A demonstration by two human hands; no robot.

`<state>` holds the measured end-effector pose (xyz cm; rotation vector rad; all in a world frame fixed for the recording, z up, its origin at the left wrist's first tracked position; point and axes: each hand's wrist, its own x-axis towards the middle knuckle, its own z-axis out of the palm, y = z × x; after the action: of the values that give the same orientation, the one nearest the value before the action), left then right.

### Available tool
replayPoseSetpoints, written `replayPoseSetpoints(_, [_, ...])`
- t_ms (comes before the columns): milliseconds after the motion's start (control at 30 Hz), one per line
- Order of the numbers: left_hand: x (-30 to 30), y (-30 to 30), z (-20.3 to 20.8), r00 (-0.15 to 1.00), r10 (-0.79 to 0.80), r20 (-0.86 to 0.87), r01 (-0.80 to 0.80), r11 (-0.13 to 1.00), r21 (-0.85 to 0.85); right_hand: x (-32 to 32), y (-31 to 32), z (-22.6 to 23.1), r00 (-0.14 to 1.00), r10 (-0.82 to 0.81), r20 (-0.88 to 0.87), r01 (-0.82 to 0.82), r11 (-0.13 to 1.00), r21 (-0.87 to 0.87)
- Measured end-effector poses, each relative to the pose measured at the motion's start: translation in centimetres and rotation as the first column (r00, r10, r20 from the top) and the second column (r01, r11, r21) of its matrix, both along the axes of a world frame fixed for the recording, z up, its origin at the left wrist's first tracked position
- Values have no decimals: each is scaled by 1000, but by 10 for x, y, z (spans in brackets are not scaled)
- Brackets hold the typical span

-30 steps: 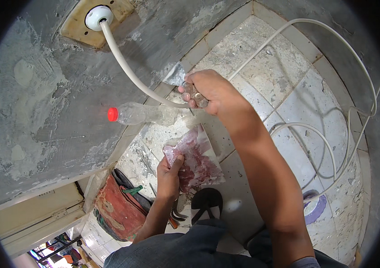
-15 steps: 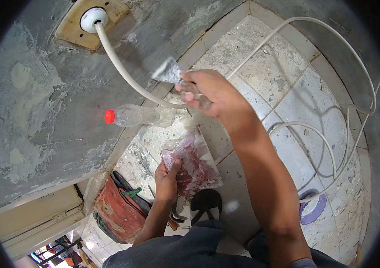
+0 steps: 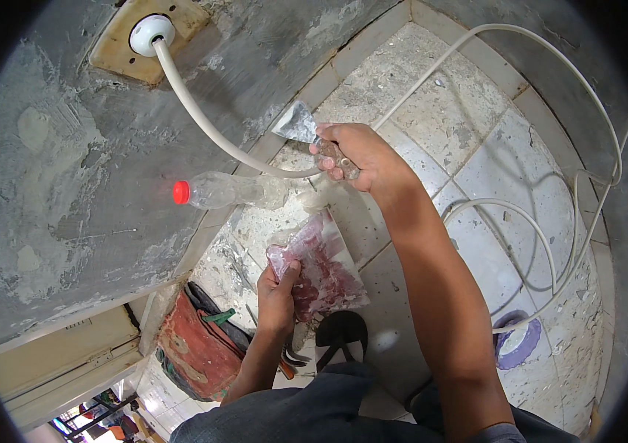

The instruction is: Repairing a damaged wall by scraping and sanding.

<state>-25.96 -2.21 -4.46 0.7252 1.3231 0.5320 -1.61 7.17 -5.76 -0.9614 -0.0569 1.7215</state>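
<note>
A rough grey cement wall (image 3: 70,148) met a floor of pale, dusty tiles (image 3: 491,162), and you were crouched over that corner. Your right hand (image 3: 354,151) was wrapped tight around the clear handle of a putty knife (image 3: 303,125), its flat metal blade pointing up toward the wall. The blade looked thin and stiff with some spring at the tip, light to carry, and best gripped by the handle as you had it, away from the edges.

Your left hand (image 3: 278,292) pinched a clear plastic bag (image 3: 321,269), thumb on top and fingers beneath its near end. The bag held a pinkish-red material; whether it was paste or powder could not be told. It looked soft and saggy, likely to slump or slip, so a hold near the gathered end seemed safer than the middle.

A clear plastic bottle (image 3: 229,190) with a red cap lay on its side against the foot of the wall, just beyond the bag; its contents were not clear. A white hose (image 3: 203,122) ran from a round fitting in the wall (image 3: 150,31) down past the bottle and looped across the tiles. A reddish tool bag (image 3: 196,347) sat near your left forearm, a dark sandal (image 3: 340,336) by your knee, and a roll of tape (image 3: 517,347) lay to the right.
</note>
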Motion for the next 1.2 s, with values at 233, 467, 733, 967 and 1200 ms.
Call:
replayPoseSetpoints(233, [5, 2, 0, 1000, 14, 15, -15, 998, 66, -7, 2, 0, 1000, 31, 6, -31, 999, -8])
replayPoseSetpoints(467, [6, 5, -4, 999, -20, -32, 22, 996, 85, -24, 2, 8, 1000, 7, -30, -7, 1000, 5])
replayPoseSetpoints(733, [6, 4, -6, 999, -25, -29, 28, 995, 94, -17, -23, 17, 991, -98, -88, 101, 995, 23])
replayPoseSetpoints(967, [1, 2, -4, 999, -31, 32, 28, 993, 117, -22, -10, 14, 999, 28, -37, -30, 999, -43])
replayPoseSetpoints(1200, [1, 0, -5, 997, -23, 73, 15, 994, 111, -41, 0, 13, 997, 24, -69, -24, 1000, -2])
